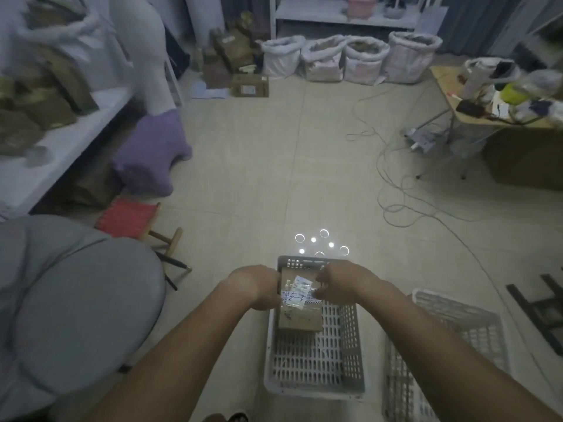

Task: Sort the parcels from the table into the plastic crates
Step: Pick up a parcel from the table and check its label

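A cardboard parcel (300,312) is held over the grey crate (316,370) by both hands. Left hand (259,287) fingers are curled on its left edge; right hand (341,281) fingers are clamped on the right edge, approx. at the label.

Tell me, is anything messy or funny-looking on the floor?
Yes. Loose cables trail in tangled loops across the floor tiles by the folding table, a likely tripping risk. Beside the shelf, a purple cushion lies slumped on the floor.

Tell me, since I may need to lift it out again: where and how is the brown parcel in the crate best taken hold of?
Probably by its two long side edges, coming from above. The brown parcel is a flat box lying in the crate, whose walls block a sideways approach. The left hand and right hand already flank it this way.
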